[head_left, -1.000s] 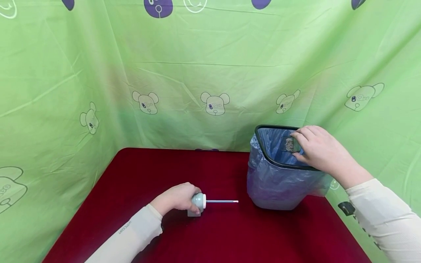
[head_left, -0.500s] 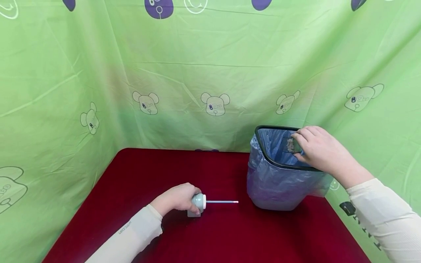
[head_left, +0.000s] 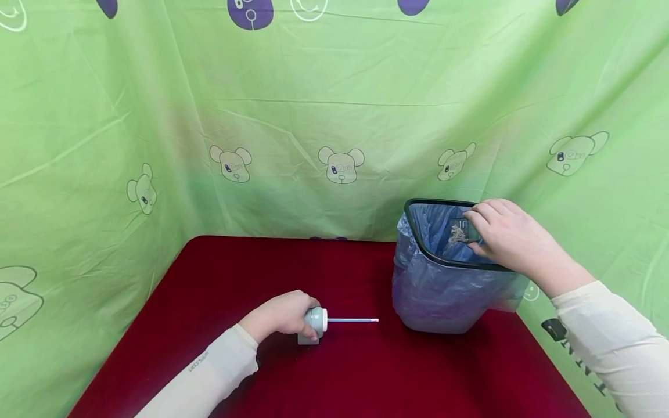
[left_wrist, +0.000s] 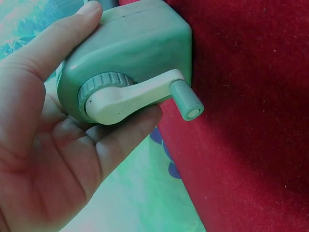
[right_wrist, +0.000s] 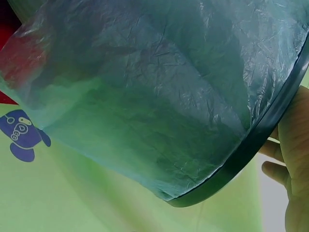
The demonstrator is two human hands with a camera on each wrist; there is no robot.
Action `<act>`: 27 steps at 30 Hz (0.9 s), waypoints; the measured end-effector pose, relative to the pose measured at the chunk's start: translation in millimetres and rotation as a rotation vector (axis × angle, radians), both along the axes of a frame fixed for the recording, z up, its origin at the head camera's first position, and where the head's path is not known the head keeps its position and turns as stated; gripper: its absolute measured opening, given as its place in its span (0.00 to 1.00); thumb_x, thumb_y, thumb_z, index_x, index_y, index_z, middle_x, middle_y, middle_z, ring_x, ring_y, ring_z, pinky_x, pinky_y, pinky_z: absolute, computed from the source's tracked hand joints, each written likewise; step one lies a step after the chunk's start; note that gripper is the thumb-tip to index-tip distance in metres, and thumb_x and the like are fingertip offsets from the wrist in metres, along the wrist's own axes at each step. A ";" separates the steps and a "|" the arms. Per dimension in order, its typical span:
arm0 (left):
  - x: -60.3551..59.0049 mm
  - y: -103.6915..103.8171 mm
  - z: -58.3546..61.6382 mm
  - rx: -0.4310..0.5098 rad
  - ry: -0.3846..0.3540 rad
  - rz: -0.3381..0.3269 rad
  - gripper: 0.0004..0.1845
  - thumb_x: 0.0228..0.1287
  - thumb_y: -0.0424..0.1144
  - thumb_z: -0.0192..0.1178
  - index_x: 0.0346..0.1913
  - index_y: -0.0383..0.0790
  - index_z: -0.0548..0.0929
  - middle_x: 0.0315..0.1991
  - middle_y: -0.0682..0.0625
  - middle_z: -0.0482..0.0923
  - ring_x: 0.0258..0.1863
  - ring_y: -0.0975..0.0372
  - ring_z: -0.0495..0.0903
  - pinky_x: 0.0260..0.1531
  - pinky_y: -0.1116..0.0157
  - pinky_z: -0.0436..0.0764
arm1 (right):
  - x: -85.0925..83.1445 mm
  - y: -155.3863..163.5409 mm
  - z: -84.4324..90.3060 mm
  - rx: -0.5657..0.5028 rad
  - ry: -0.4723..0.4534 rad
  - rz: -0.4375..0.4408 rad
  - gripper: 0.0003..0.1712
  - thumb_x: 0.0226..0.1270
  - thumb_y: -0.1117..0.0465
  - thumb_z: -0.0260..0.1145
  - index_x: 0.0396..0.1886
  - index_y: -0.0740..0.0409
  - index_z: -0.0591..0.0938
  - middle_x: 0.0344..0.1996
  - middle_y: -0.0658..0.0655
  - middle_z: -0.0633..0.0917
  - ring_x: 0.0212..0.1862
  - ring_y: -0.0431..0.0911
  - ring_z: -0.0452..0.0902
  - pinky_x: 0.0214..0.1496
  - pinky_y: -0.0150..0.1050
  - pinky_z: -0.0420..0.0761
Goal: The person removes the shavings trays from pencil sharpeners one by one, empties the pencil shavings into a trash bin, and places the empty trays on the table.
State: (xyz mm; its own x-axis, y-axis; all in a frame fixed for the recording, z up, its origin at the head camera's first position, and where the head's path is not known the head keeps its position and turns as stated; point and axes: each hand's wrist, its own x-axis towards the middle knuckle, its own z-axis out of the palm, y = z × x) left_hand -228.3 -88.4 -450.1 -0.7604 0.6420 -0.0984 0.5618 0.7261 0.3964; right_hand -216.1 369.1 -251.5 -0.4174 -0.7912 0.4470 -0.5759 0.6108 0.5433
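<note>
My left hand (head_left: 282,316) grips the pencil sharpener (head_left: 313,325) while my right hand (head_left: 502,235) pinches its little drawer (head_left: 460,230) over the bin (head_left: 444,273), so next I shake out shavings.

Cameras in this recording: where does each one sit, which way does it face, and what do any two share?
Head: looks forward and down at the red table; shows both forearms, left hand and right hand.
Left wrist: close behind the palm, facing the pencil sharpener and its crank.
Right wrist: beneath the hand, facing the bin with its blue liner; fingers at the edge.
Shared: head and left wrist both show the sharpener.
</note>
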 end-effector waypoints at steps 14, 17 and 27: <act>2.1 -0.7 -0.5 0.006 0.002 0.002 0.29 0.47 0.52 0.81 0.52 0.44 0.85 0.37 0.59 0.82 0.32 0.68 0.78 0.35 0.68 0.80 | -0.3 -0.2 0.7 0.050 0.008 0.019 0.38 0.41 0.56 0.79 0.49 0.77 0.77 0.41 0.71 0.82 0.47 0.67 0.77 0.59 0.60 0.75; 2.0 -0.6 -1.0 0.006 0.004 -0.001 0.29 0.47 0.52 0.81 0.51 0.44 0.86 0.36 0.60 0.81 0.32 0.68 0.78 0.34 0.68 0.80 | -0.1 -1.5 1.0 0.063 0.007 0.016 0.38 0.41 0.56 0.79 0.49 0.77 0.77 0.42 0.72 0.82 0.47 0.67 0.77 0.59 0.60 0.74; 0.2 0.2 -1.2 -0.009 0.004 0.006 0.30 0.47 0.53 0.81 0.53 0.44 0.85 0.38 0.59 0.82 0.32 0.68 0.78 0.34 0.68 0.81 | 0.2 -3.2 1.7 0.092 0.014 -0.008 0.39 0.40 0.56 0.81 0.49 0.76 0.77 0.42 0.71 0.82 0.48 0.67 0.76 0.60 0.59 0.73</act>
